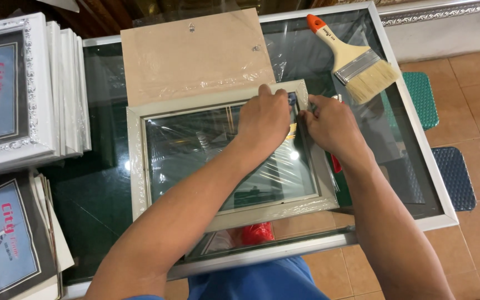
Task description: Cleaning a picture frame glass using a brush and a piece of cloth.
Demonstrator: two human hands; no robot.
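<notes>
A pale silver picture frame (138,166) with a glass pane (195,150) lies face down on the glass table, wrapped in clear plastic film. My left hand (263,118) presses on the pane near the frame's upper right corner. My right hand (331,126) rests on the frame's right edge, fingertips pinching something small at that corner; what it is stays hidden. A brown backing board (195,53) lies just beyond the frame.
A paintbrush (351,58) with an orange-tipped cream handle lies at the far right. White framed pictures (23,89) are stacked at the left, with loose prints (6,239) below them. The glass table's metal rim (418,144) runs along the right, above tiled floor and green stools (422,94).
</notes>
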